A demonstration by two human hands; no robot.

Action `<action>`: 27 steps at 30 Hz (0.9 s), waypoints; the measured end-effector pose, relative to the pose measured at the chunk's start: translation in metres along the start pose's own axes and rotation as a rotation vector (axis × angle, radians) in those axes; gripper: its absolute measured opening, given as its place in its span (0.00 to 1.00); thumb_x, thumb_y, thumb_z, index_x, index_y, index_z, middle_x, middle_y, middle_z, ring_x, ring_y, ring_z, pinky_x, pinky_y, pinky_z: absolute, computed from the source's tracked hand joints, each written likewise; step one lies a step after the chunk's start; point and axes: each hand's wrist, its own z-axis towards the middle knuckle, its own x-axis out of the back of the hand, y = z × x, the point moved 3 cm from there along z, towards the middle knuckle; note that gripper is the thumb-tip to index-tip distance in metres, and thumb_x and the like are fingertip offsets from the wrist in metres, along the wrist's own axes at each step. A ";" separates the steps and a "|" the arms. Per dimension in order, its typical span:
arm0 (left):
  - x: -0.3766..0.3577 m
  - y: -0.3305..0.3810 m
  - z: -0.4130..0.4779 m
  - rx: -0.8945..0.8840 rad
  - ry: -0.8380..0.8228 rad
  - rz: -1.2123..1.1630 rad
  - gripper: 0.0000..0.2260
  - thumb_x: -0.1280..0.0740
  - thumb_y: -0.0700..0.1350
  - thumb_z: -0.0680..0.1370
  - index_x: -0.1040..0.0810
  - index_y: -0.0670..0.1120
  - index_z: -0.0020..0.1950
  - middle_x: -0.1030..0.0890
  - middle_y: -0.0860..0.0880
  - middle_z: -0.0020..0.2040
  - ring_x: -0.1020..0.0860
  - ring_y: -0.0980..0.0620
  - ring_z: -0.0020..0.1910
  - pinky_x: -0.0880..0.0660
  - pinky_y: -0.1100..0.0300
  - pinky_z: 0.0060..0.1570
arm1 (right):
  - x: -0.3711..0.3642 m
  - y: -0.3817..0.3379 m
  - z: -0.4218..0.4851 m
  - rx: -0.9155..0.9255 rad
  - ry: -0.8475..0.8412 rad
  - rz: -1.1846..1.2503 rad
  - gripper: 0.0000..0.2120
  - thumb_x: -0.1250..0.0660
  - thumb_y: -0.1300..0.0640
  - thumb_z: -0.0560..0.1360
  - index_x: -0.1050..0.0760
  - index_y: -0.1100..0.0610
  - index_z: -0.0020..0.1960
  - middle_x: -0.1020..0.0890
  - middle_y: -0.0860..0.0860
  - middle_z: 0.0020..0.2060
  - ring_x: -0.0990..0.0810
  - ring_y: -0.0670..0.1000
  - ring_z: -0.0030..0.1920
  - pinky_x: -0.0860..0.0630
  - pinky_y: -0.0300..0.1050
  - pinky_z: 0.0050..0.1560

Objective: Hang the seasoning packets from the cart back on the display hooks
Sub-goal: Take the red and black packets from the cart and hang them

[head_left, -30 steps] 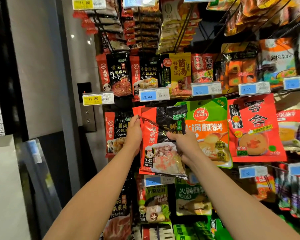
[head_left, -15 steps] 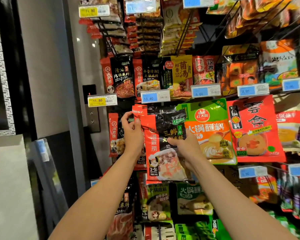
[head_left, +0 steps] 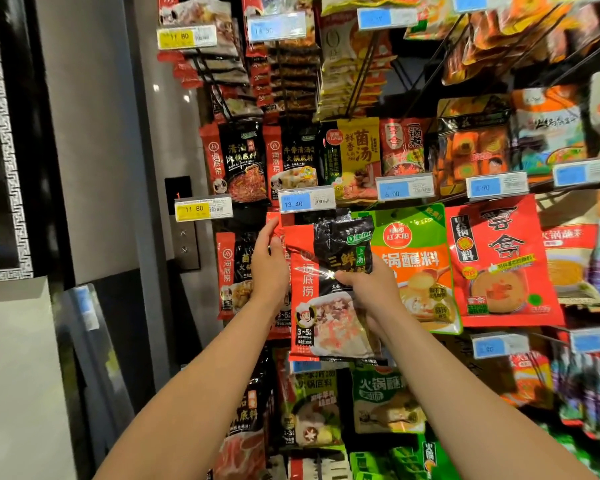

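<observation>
Red and black foil, that's the seasoning packet (head_left: 329,292) both hands have hold of, up against the hanging display just under the blue 13.40 price tag (head_left: 307,201). Only one view here, the head cam looking along both bare forearms at the rack.

The left hand (head_left: 268,268) is up at the packet's top left corner, fingers curled around the red edge and pinching it, right below that price tag. The right hand (head_left: 368,289) grips the packet around its middle from the right side, thumb lying across the front over the shiny black part, the other fingers tucked behind. The packet is pretty much upright, with a bit of crumple along the top edge. Can't tell whether its hole is actually on a hook or not, the top is too hidden by the tag and the glare.

Right beside it on the right hangs a green and orange packet (head_left: 420,258), which the held one overlaps a little, and further right there's a big red packet (head_left: 503,261). To the left is another red and black packet (head_left: 234,271), partly behind the left hand, under a yellow 11.80 price tag (head_left: 203,209). More packets hang in the rows above and below. A grey wall panel (head_left: 97,133) runs down the left side.
</observation>
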 end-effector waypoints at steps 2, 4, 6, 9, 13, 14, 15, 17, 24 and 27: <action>-0.001 -0.004 0.004 0.029 0.007 -0.007 0.18 0.45 0.48 0.87 0.27 0.72 0.66 0.25 0.54 0.73 0.25 0.41 0.70 0.26 0.34 0.67 | -0.002 -0.003 0.003 -0.010 -0.011 0.006 0.13 0.28 0.69 0.75 0.21 0.54 0.54 0.14 0.52 0.48 0.15 0.54 0.49 0.20 0.49 0.44; -0.002 -0.007 0.007 0.046 0.020 -0.012 0.18 0.45 0.48 0.87 0.27 0.68 0.69 0.26 0.55 0.73 0.25 0.43 0.71 0.26 0.34 0.67 | -0.005 -0.004 0.006 -0.018 -0.018 0.009 0.13 0.28 0.70 0.75 0.21 0.54 0.54 0.14 0.52 0.47 0.16 0.53 0.48 0.23 0.46 0.41; -0.003 -0.009 0.008 0.054 0.027 -0.017 0.18 0.45 0.46 0.87 0.27 0.65 0.72 0.27 0.56 0.74 0.26 0.46 0.72 0.27 0.37 0.69 | -0.008 -0.003 0.009 -0.028 -0.020 0.008 0.13 0.28 0.69 0.75 0.21 0.55 0.55 0.14 0.53 0.48 0.16 0.54 0.47 0.24 0.44 0.38; -0.004 -0.012 0.013 0.045 0.031 -0.014 0.18 0.45 0.44 0.88 0.28 0.58 0.75 0.28 0.56 0.76 0.28 0.51 0.73 0.28 0.41 0.71 | -0.009 -0.002 0.013 -0.041 -0.014 0.000 0.12 0.28 0.69 0.75 0.21 0.56 0.55 0.14 0.53 0.47 0.17 0.53 0.45 0.26 0.43 0.34; -0.005 -0.010 0.016 0.029 0.049 -0.029 0.18 0.45 0.45 0.87 0.27 0.61 0.74 0.27 0.59 0.75 0.26 0.50 0.72 0.26 0.39 0.69 | -0.008 -0.004 0.016 -0.017 -0.005 0.012 0.11 0.28 0.69 0.76 0.21 0.56 0.54 0.15 0.52 0.45 0.17 0.51 0.42 0.26 0.42 0.34; -0.006 -0.009 0.017 0.019 0.050 -0.032 0.18 0.45 0.45 0.87 0.27 0.63 0.73 0.27 0.60 0.74 0.26 0.49 0.71 0.26 0.39 0.69 | -0.008 -0.004 0.017 -0.012 -0.002 0.019 0.11 0.28 0.68 0.76 0.21 0.56 0.54 0.15 0.52 0.46 0.16 0.52 0.44 0.25 0.43 0.35; -0.007 -0.009 0.019 0.016 0.049 -0.031 0.18 0.45 0.45 0.87 0.27 0.63 0.73 0.28 0.61 0.74 0.26 0.50 0.72 0.26 0.39 0.69 | -0.008 -0.005 0.018 -0.012 0.002 0.025 0.12 0.28 0.68 0.75 0.21 0.55 0.54 0.14 0.52 0.46 0.16 0.53 0.46 0.24 0.44 0.37; -0.007 -0.007 0.022 0.033 0.033 -0.013 0.18 0.45 0.43 0.88 0.26 0.59 0.73 0.28 0.61 0.74 0.27 0.50 0.73 0.27 0.42 0.70 | -0.009 -0.005 0.021 -0.026 -0.002 0.028 0.12 0.28 0.69 0.75 0.22 0.55 0.53 0.14 0.54 0.47 0.16 0.54 0.46 0.24 0.45 0.36; -0.006 -0.018 0.013 0.161 0.031 -0.032 0.18 0.46 0.43 0.88 0.27 0.58 0.74 0.24 0.54 0.69 0.19 0.52 0.53 0.22 0.66 0.39 | -0.014 0.010 0.027 -0.025 0.033 -0.074 0.11 0.26 0.67 0.75 0.22 0.54 0.51 0.14 0.54 0.46 0.15 0.57 0.48 0.17 0.54 0.42; -0.008 -0.017 0.014 0.165 0.021 -0.015 0.17 0.46 0.45 0.88 0.28 0.59 0.73 0.22 0.56 0.63 0.19 0.56 0.47 0.25 0.68 0.32 | -0.017 0.009 0.029 0.138 0.133 -0.256 0.10 0.24 0.59 0.75 0.21 0.52 0.54 0.16 0.51 0.48 0.16 0.55 0.50 0.18 0.56 0.52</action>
